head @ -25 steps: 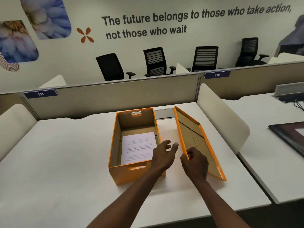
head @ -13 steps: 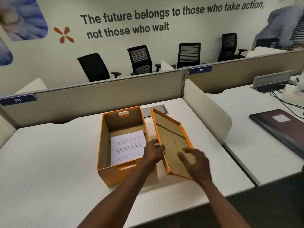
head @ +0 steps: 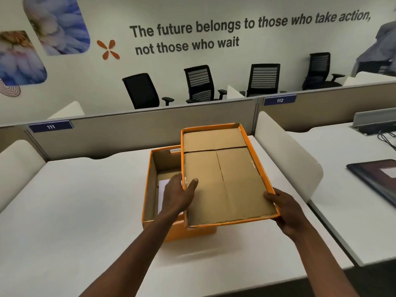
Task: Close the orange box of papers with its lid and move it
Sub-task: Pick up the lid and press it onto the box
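Observation:
The orange box (head: 150, 189) stands open on the white desk (head: 75, 200), with white papers (head: 161, 189) partly visible inside. The orange lid (head: 222, 174) is lifted off the desk, its brown inside facing me, and it overlaps the right half of the box. My left hand (head: 179, 195) grips the lid's left edge, thumb on the inner face. My right hand (head: 282, 207) holds the lid's near right corner from below.
A white curved divider (head: 285, 151) stands right of the box. The beige partition (head: 120, 133) runs along the desk's back edge. A dark folder (head: 377, 179) and cables (head: 385, 136) lie on the neighbouring desk. Black chairs (head: 199, 84) line the far wall.
The lid stood on its edge beside the box; both hands have now lifted it and turned it flat, inside up, above the box's right side.

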The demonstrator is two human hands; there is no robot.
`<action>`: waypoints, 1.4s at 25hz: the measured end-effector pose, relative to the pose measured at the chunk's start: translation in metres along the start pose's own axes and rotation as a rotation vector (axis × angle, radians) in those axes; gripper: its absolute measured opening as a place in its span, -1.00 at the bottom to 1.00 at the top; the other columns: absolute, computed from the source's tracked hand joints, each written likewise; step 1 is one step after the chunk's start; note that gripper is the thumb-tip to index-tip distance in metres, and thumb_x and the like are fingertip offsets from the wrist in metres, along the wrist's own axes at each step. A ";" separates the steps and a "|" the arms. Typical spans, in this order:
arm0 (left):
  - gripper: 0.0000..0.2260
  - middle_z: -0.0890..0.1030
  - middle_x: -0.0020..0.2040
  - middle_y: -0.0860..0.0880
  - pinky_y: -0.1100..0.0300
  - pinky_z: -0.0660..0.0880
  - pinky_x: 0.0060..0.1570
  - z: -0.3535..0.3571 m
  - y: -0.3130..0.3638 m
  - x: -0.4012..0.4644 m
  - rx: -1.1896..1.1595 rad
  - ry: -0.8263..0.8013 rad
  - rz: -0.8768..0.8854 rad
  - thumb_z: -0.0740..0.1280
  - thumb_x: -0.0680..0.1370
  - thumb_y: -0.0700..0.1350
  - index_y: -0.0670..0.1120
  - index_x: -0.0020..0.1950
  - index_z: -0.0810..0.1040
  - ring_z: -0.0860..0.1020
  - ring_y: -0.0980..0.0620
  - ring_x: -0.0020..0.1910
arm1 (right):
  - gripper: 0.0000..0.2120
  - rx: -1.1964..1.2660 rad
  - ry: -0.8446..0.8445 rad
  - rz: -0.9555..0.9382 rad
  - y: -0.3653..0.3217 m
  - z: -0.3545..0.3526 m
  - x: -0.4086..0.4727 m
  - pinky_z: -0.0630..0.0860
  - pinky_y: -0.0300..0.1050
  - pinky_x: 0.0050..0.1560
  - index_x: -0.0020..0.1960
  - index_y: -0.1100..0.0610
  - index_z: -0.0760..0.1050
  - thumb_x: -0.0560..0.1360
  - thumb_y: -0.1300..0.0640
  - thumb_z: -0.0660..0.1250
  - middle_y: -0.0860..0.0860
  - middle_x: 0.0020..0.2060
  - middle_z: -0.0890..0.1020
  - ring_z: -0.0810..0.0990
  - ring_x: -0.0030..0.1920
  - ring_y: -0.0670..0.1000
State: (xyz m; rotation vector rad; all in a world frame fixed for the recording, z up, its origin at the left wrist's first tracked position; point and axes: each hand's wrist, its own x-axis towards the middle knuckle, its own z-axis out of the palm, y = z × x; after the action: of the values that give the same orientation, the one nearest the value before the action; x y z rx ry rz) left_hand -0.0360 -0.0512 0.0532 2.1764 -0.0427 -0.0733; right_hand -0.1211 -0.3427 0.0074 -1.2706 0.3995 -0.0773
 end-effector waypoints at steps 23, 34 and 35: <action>-0.63 0.61 0.22 -0.05 0.07 0.68 -0.01 -0.130 0.109 -0.004 -0.609 0.192 0.396 0.33 0.62 -0.19 -0.08 0.43 0.42 0.65 -0.04 0.08 | -0.29 -0.348 -0.020 -0.130 -0.045 0.170 0.019 0.41 0.17 0.35 0.52 -0.04 0.32 0.48 -0.35 0.29 0.03 0.46 0.45 0.44 0.42 0.14; -0.50 0.44 0.52 -0.11 -0.33 0.47 0.34 -0.146 -0.015 0.029 -0.372 0.292 0.150 0.28 0.67 -0.02 0.01 0.60 0.28 0.48 -0.21 0.43 | -0.36 -0.313 -0.060 -0.013 -0.003 0.187 0.059 0.51 0.20 0.10 0.51 0.03 0.34 0.51 -0.18 0.38 0.10 0.37 0.52 0.54 0.17 0.19; -0.49 0.42 0.54 -0.11 -0.34 0.44 0.38 -0.142 -0.028 0.033 -0.343 0.262 0.108 0.26 0.67 0.00 0.02 0.62 0.24 0.45 -0.21 0.46 | -0.36 -0.388 -0.045 -0.025 0.002 0.188 0.062 0.51 0.21 0.12 0.52 0.03 0.32 0.52 -0.19 0.36 0.12 0.40 0.50 0.54 0.20 0.21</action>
State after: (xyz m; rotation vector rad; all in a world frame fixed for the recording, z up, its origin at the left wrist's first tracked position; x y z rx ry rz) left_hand 0.0064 0.0791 0.1096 1.8215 0.0022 0.2486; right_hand -0.0011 -0.1878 0.0345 -1.6574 0.3698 0.0090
